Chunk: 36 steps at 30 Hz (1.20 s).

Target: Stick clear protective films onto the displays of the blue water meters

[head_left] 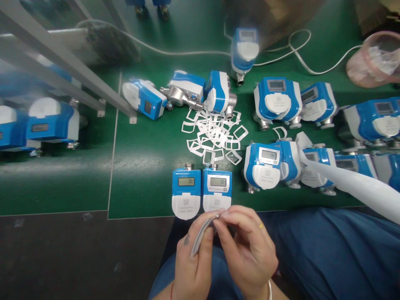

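My left hand [195,254] is closed around a thin stack of label stickers [201,237], seen mostly edge-on. My right hand [246,246] pinches the stack's upper corner with thumb and forefinger; what lies between those fingertips is mostly hidden. Just beyond my hands, two blue-and-white digital water meters lie side by side, displays facing up. The left meter [186,191] has bare blue around its screen. On the right meter [217,189], a white printed label frames the screen, and its lower end is close to my fingers.
White cut-out frames [215,135] lie in a loose pile on the green table [140,166]. More meters [267,166] stand at right, behind and far left. A long white shape [353,179] reaches in from the right. A metal post [78,62], cable [187,53] and pink bin [362,62] are farther back.
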Motion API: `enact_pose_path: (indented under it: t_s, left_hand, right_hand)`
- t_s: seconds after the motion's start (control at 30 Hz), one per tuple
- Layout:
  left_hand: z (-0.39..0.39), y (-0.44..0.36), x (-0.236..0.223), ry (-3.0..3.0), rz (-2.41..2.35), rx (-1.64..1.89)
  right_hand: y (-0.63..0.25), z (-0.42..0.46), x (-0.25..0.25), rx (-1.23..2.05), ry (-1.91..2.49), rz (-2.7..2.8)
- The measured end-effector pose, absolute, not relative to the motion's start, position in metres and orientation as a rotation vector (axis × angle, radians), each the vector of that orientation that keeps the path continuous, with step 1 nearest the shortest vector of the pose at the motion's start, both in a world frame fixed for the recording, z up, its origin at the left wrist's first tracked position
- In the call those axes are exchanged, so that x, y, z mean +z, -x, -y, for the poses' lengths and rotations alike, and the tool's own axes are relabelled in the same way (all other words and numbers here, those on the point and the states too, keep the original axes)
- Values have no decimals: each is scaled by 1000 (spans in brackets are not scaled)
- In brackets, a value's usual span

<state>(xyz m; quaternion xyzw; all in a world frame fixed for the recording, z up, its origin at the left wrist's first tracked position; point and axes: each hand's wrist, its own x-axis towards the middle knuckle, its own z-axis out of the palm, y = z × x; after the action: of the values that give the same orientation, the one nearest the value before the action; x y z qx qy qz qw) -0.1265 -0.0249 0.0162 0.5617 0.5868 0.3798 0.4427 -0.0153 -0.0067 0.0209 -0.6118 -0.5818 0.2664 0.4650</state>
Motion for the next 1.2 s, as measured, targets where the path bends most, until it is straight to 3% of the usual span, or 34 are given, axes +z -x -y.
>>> enact_pose_path:
  t_s: [0.9,1.07,1.2]
  left_hand:
    - [24,139,11,-1400,-1495,980]
    - [35,143,6,-1060,-1500,929]
    - [38,141,-1,-630,-1322,1084]
  right_hand:
    - [12,-8,20,585,1445,1795]
    - [9,0,11,405,1352,2005]
    - [11,6,9,506,1272,2075]
